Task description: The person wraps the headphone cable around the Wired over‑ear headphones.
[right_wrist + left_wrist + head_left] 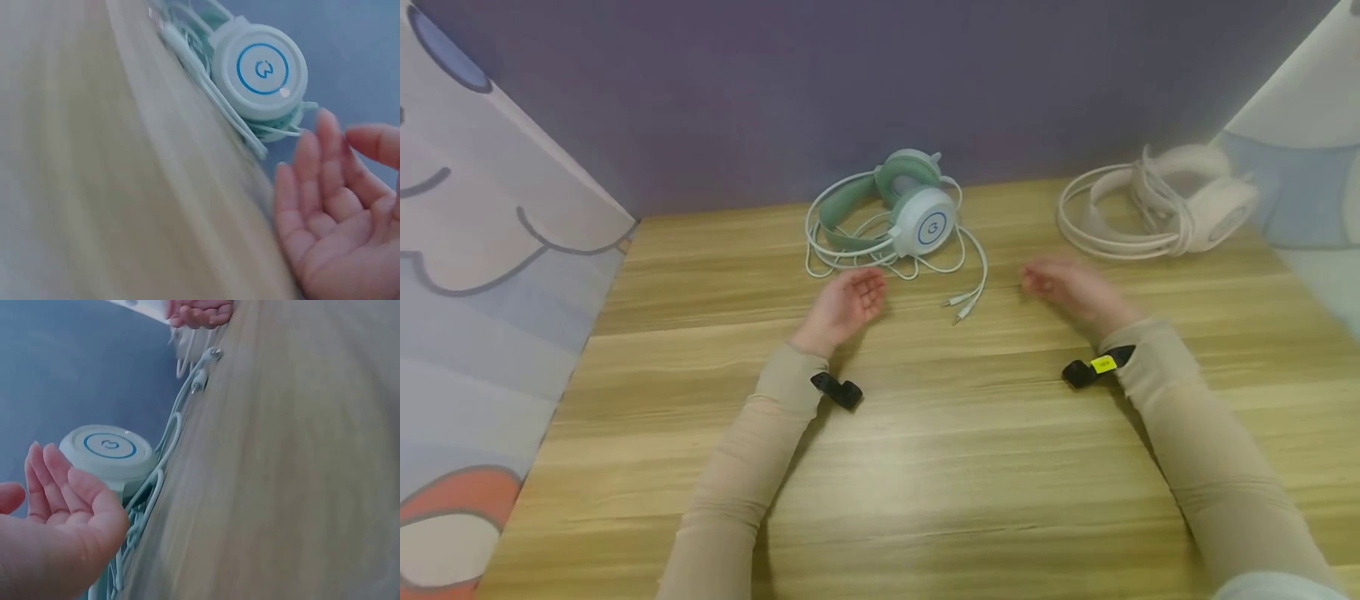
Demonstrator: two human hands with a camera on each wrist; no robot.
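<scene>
free: bare table (925, 467) between hands – blocked ahead: green headset (917, 212), cable loops (880, 250) | right-rear: white headset (1165, 204)

A wooden table (925, 467) stands against a purple wall (775, 92), cartoon panels (482, 250) flanking.

Tabletop (925, 467): pale wood-grain laminate, smooth, slight sheen. Green headset (917, 208): smooth plastic earcup, semi-gloss, with a printed blue ring; its cable (970, 267) is glossy white rubbery plastic with metal plug tips. White headset (1165, 208): matt plastic. Sleeves (1187, 417): soft beige knit cloth.
</scene>
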